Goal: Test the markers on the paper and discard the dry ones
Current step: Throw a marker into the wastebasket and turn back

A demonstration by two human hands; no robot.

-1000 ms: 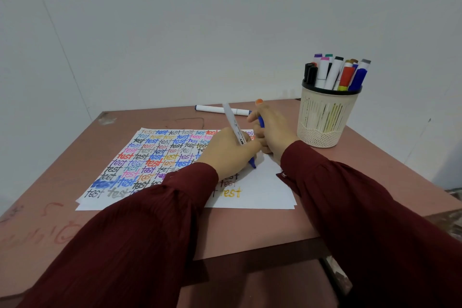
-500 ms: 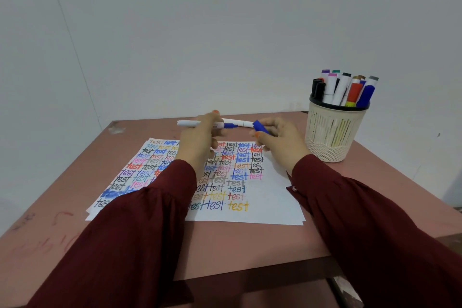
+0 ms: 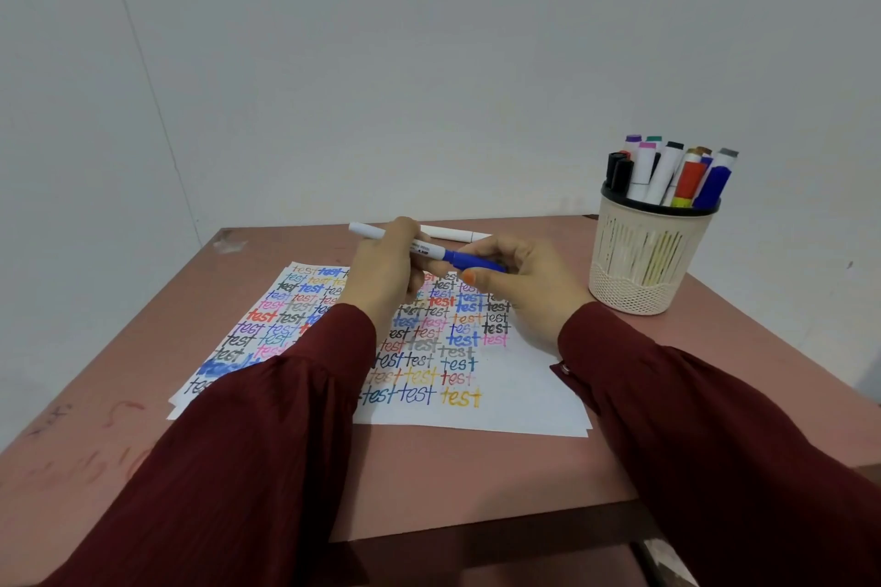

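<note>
**Blue marker: cap at barrel end, task partway through**

Your left hand (image 3: 386, 272) grips the white barrel of the blue marker (image 3: 424, 249), fingers curled round its middle. The barrel is held roughly level, just above the far edge of the paper (image 3: 524, 396). Your right hand (image 3: 519, 291) pinches the blue cap (image 3: 469, 261) between thumb and fingertips at the barrel's right-hand end. Cap and barrel lie in line and touch. I cannot tell whether the cap is fully seated or only partway on, since your fingers cover the joint.

Progress, as a judgement: the sheet carries many rows of "test" in black, blue, red, pink, purple, orange and yellow, so a good share of markers look tested. Only the near right part of the sheet is blank. A few words read faint, which could mean weak ink or just a pale colour.

Remaining: the mesh pot (image 3: 643, 262) stands at the right of the table (image 3: 476, 467), well apart from the paper. It holds a cluster of capped markers (image 3: 667, 172), and nothing shows which of these you have tried. A white marker (image 3: 453, 234) lies alone on the table beyond your hands; it may be a set-aside reject. No bin is in view.
</note>
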